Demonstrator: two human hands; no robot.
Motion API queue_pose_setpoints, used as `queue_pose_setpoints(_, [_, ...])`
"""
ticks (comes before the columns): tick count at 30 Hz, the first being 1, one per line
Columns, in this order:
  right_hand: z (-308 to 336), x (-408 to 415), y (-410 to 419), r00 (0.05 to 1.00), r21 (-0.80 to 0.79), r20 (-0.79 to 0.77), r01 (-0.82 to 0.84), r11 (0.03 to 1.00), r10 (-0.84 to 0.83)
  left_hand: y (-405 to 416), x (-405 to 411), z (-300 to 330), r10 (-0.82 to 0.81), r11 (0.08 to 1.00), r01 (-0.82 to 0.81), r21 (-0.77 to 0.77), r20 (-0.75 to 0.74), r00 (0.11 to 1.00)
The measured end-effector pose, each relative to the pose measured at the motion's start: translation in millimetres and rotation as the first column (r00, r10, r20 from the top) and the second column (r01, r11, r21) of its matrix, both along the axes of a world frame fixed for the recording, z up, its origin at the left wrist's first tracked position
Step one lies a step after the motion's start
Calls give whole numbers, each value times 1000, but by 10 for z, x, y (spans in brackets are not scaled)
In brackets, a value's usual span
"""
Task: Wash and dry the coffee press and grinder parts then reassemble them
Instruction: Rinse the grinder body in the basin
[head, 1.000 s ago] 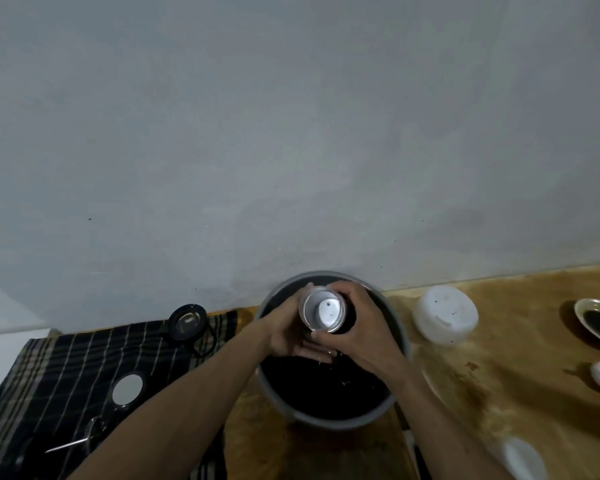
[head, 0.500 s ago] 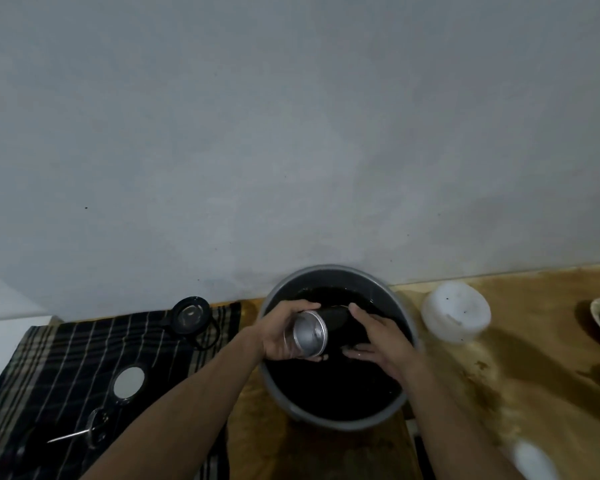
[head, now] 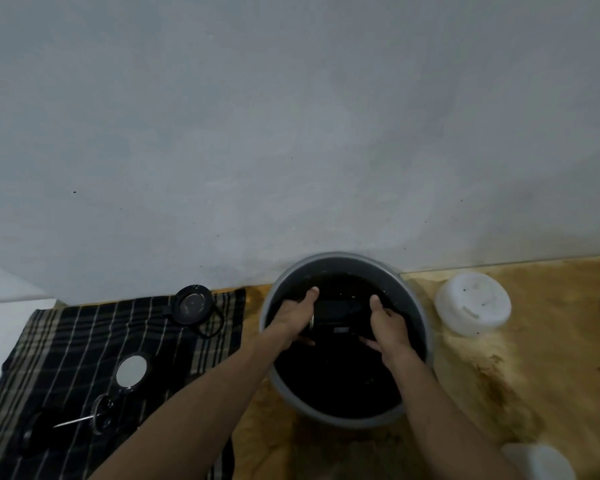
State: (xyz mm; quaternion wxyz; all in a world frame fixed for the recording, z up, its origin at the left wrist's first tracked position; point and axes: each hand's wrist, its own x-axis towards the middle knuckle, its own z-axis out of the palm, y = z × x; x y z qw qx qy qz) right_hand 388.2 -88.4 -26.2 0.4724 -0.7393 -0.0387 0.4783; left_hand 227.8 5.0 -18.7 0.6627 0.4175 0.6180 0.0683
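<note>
Grey plaster wall [head: 291,133] fills the upper part of the view; below it runs a yellowish wooden surface [head: 499,375], stained dark in patches.

A grey round basin [head: 426,327] stands on the surface against the wall, filled with dark water. Both hands are inside it. The left hand [head: 291,318] grips the left end of a dark cylinder [head: 336,311], which lies roughly level across the middle of the basin at the waterline. A thin metal rim shows just beside the left palm. The thumb lies over the top of the cylinder and the fingers [head: 305,341] curl beneath it. The right hand [head: 387,323] holds the opposite end, thumb up over the top, fingers wrapped under and partly below the water. The cylinder sits between the two hands, touching both.

Left of the basin a dark checked cloth [head: 66,341] is spread on the surface. On it lie:
- a black round lid with a loop [head: 192,304], nearest the wall;
- a round disc with a bright face [head: 131,371];
- a plunger with a thin metal rod [head: 80,419], near the front edge.

Right of the basin stands a white round tub [head: 473,304], apart from it. Another white object [head: 541,460] shows at the lower right edge, blurred.
</note>
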Motion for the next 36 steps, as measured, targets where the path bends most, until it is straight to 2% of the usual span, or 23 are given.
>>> queue_pose_setpoints(6, [-150,60,10,988,-118,96,-111,987,123,72,-63,-134,-150,988,155,15,-170,974])
queue_pose_setpoints(12, [-161,77,54,984,-120,152,-80,990,98,41,-34,-132,-194,974,217,61,-262,945])
queue_pose_setpoints(17, [-106,149,29,1000,-62,-13,-16,998,15,31,-37,-112,-190,980,198,12,-232,954])
queue_pose_setpoints(19, [-64,173,-3,995,-34,-88,40,999,-43,9,-46,-70,-164,982,181,60,-221,961])
queue_pose_setpoints(21, [-7,187,-14,988,2,-132,79,997,-78,-15,-23,-4,-147,964,192,182,-236,961])
queue_pose_setpoints(24, [53,140,-16,980,13,-162,120,993,-116,-46,30,164,-156,873,276,402,-306,939])
queue_pose_setpoints(28, [171,30,-29,975,-10,-215,58,998,-59,-101,120,551,-176,677,468,569,-492,852])
queue_pose_setpoints(32, [280,-41,-104,961,2,-277,11,1000,-10,-210,226,846,-143,494,611,618,-636,759])
queue_pose_setpoints(36, [503,-124,-240,943,11,-333,24,1000,-19,-303,281,1063,-146,402,650,644,-656,740])
